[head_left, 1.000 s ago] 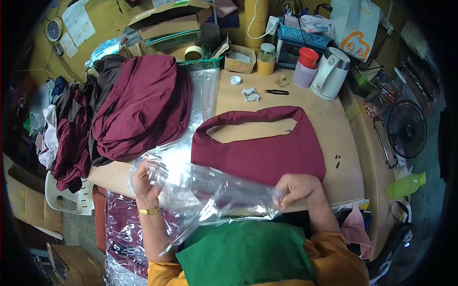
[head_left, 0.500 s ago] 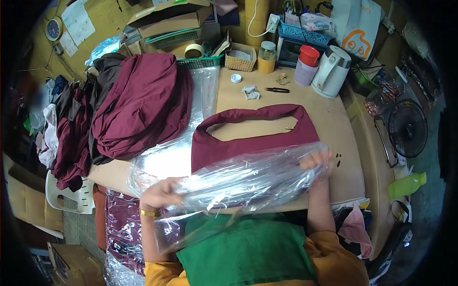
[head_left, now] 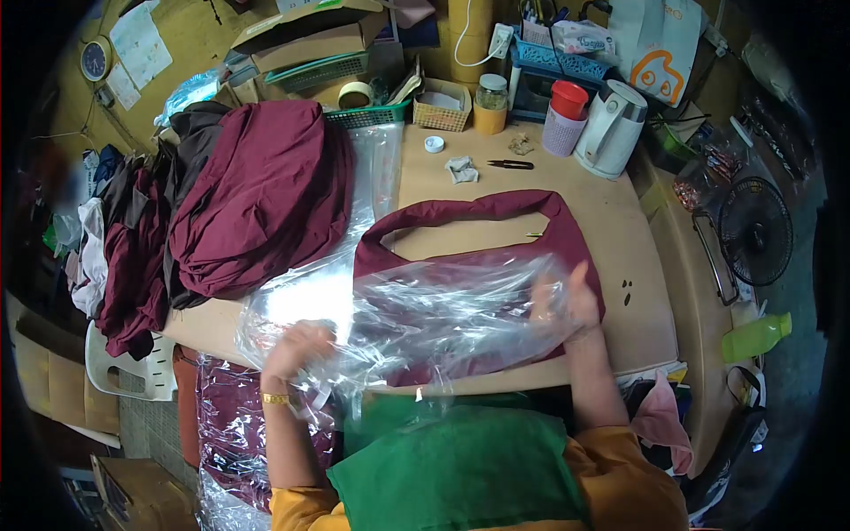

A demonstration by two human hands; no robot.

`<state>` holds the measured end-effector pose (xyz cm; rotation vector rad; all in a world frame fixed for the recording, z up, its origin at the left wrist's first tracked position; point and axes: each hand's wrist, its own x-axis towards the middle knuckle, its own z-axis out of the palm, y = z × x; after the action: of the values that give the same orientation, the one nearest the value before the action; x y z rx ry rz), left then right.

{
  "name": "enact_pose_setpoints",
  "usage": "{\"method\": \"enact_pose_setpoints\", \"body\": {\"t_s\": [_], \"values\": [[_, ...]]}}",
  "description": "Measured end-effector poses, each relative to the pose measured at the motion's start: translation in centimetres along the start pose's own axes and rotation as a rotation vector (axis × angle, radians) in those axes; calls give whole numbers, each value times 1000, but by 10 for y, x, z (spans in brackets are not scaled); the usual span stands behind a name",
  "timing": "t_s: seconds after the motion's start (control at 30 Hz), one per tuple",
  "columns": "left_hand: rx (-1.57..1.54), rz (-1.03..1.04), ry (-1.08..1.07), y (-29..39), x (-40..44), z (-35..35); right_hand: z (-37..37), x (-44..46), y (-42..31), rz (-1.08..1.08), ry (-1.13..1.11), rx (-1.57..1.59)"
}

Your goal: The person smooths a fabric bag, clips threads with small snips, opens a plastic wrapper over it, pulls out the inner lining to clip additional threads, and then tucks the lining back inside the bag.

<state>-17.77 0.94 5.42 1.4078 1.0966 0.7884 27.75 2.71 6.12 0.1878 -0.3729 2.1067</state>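
Note:
A maroon fabric bag (head_left: 469, 209) lies flat on the table, its looped handle pointing away from me. Over its lower part is a crumpled clear plastic bag (head_left: 443, 305). My left hand (head_left: 301, 350), slightly blurred, is closed on the plastic at its left end. At the other end my right hand (head_left: 571, 305) grips the plastic above the maroon fabric; the film partly covers its fingers, and its thumb points up. A small yellowish tag (head_left: 534, 234) shows at the inner edge of the handle.
A heap of maroon fabric (head_left: 261, 195) rests on clear plastic sheets (head_left: 376, 168) at left. Thread snips (head_left: 511, 165), a jar (head_left: 491, 104), a red cup (head_left: 568, 99) and a white kettle (head_left: 611, 130) stand or lie at the back. A fan (head_left: 754, 234) is at far right.
My right hand has moved left and slightly up with its end of the plastic bag. The stretched plastic has become loose and crumpled. My left hand has shifted only a little.

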Motion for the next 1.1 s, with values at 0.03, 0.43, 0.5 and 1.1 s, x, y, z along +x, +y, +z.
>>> {"method": "enact_pose_setpoints", "body": {"t_s": [0.03, 0.43, 0.5, 1.1], "values": [[-534, 53, 205, 11, 2, 7, 20, 4, 1, 307, -81, -752], [-290, 47, -23, -24, -5, -2, -26, -10, 12, -121, 97, -250], [-804, 26, 550, 29, 0, 21, -11, -7, 10, 359, 97, -1003], [433, 441, 659, 42, 21, 94, 40, 9, -58, 27, 245, -2256]]}}
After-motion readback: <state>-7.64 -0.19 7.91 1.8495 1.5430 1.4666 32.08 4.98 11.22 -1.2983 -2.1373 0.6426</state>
